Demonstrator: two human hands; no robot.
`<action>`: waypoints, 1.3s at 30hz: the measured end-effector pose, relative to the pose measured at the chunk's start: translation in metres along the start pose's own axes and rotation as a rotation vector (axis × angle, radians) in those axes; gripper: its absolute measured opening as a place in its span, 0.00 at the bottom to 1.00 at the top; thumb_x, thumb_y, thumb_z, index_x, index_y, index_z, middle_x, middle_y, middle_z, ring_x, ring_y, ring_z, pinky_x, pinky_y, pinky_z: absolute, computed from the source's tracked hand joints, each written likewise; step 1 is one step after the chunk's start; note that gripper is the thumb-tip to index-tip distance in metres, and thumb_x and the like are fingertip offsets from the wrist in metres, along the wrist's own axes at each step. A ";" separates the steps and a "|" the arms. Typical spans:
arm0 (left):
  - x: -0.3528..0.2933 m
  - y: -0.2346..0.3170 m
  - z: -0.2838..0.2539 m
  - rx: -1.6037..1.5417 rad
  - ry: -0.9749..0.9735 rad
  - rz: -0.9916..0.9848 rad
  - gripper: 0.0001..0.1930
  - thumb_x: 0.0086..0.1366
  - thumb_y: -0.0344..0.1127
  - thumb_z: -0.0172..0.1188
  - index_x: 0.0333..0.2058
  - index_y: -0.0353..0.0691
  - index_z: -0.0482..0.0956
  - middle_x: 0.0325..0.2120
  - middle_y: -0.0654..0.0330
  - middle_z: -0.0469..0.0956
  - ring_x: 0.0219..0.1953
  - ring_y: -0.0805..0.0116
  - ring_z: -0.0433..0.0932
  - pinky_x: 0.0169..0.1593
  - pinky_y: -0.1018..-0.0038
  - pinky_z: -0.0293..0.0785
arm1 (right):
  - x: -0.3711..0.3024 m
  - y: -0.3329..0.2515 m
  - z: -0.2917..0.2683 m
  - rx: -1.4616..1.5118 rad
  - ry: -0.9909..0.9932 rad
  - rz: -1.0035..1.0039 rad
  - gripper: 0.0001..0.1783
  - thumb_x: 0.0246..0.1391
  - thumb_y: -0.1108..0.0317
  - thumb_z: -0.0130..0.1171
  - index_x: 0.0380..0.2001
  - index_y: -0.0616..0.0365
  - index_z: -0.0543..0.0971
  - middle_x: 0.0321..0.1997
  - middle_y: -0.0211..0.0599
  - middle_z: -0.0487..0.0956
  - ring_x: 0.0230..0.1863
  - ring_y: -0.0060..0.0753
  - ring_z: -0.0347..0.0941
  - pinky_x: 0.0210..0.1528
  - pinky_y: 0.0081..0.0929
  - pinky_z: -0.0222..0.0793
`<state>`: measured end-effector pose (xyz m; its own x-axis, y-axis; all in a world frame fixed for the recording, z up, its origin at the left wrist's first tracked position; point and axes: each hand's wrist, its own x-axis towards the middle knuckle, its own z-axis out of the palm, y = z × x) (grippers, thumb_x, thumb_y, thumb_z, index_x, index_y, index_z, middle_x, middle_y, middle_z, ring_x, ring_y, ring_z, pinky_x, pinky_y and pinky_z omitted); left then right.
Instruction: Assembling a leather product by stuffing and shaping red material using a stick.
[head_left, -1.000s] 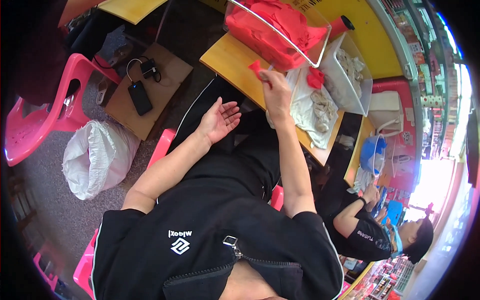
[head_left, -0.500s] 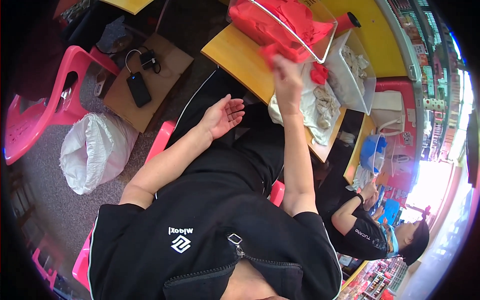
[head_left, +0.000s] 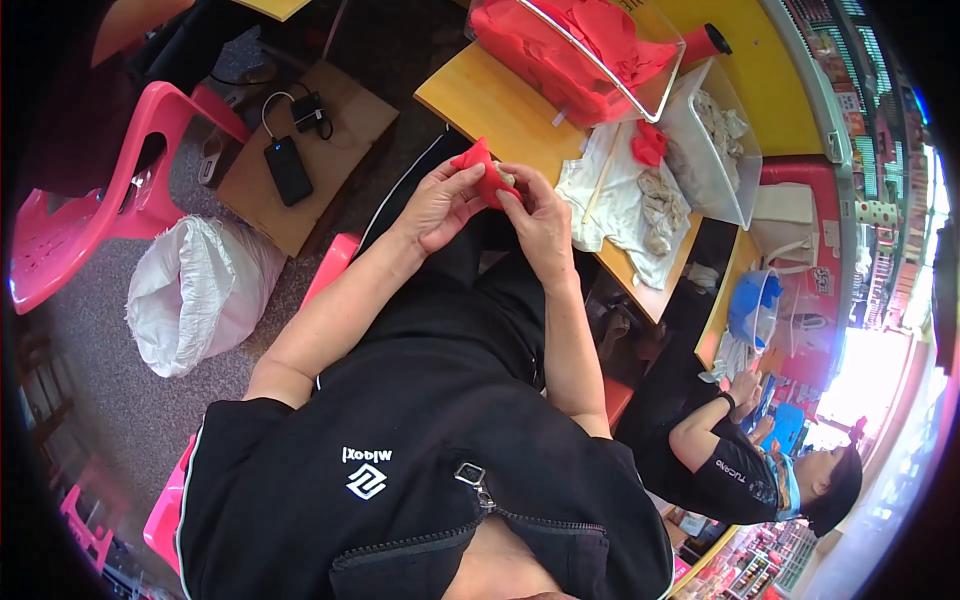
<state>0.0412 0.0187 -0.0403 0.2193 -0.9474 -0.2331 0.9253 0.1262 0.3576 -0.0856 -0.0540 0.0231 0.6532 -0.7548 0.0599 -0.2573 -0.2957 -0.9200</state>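
Over my lap, my left hand (head_left: pixel 438 212) pinches one side of a small folded red cloth piece (head_left: pixel 484 172). My right hand (head_left: pixel 545 222) has its thumb and fingers on the other side. A pale, crumpled wad (head_left: pixel 507 176) shows at the cloth's edge by my right fingers; whether it sits inside the fold I cannot tell. Just right of my hands, a white cloth (head_left: pixel 578 205) lies on the yellow table (head_left: pixel 470 95) with a thin stick (head_left: pixel 606 172) on it. Another red piece (head_left: pixel 649 146) and a pale, scrunched rag (head_left: pixel 660 200) rest there too.
A clear tub of red cloth (head_left: pixel 590 70) stands at the table's far side, beside a clear bin (head_left: pixel 742 190) of pale scraps. Left are a white sack (head_left: pixel 205 295), a pink chair (head_left: pixel 110 170) and cardboard (head_left: pixel 340 130) bearing a power bank (head_left: pixel 288 170). A co-worker (head_left: pixel 730 460) sits right.
My right hand has come from beside the red cloth tub back to my lap with a red piece. My left hand, open and empty before, now grips that piece too.
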 end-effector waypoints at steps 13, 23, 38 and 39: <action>-0.004 -0.010 -0.001 -0.057 -0.036 -0.111 0.15 0.62 0.32 0.59 0.47 0.40 0.73 0.44 0.59 0.76 0.46 0.70 0.75 0.50 0.73 0.74 | -0.011 0.008 0.006 -0.343 0.058 -0.211 0.20 0.43 0.68 0.67 0.43 0.57 0.79 0.41 0.40 0.71 0.43 0.37 0.69 0.47 0.28 0.66; -0.002 -0.018 -0.014 -0.174 0.084 -0.170 0.20 0.62 0.49 0.58 0.48 0.45 0.71 0.43 0.61 0.74 0.46 0.68 0.73 0.52 0.64 0.71 | 0.015 -0.023 -0.002 -0.313 0.406 -0.324 0.13 0.47 0.76 0.63 0.39 0.59 0.80 0.38 0.36 0.71 0.41 0.30 0.69 0.43 0.24 0.65; 0.000 -0.027 -0.016 0.311 0.177 -0.108 0.12 0.64 0.36 0.55 0.45 0.42 0.75 0.41 0.62 0.75 0.41 0.71 0.75 0.45 0.74 0.72 | 0.047 0.054 -0.018 -0.637 0.297 -0.349 0.13 0.50 0.76 0.58 0.42 0.60 0.78 0.39 0.45 0.76 0.40 0.44 0.74 0.43 0.28 0.69; 0.001 -0.027 -0.012 0.310 0.180 -0.103 0.12 0.64 0.36 0.55 0.45 0.42 0.75 0.41 0.62 0.75 0.41 0.71 0.75 0.45 0.74 0.72 | 0.042 0.051 -0.016 -0.575 0.358 -0.327 0.14 0.50 0.76 0.58 0.42 0.61 0.78 0.38 0.45 0.77 0.40 0.42 0.75 0.44 0.27 0.69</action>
<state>0.0203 0.0174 -0.0609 0.2064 -0.8802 -0.4274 0.8138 -0.0881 0.5744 -0.0822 -0.1100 -0.0152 0.5137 -0.6914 0.5080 -0.4858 -0.7224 -0.4920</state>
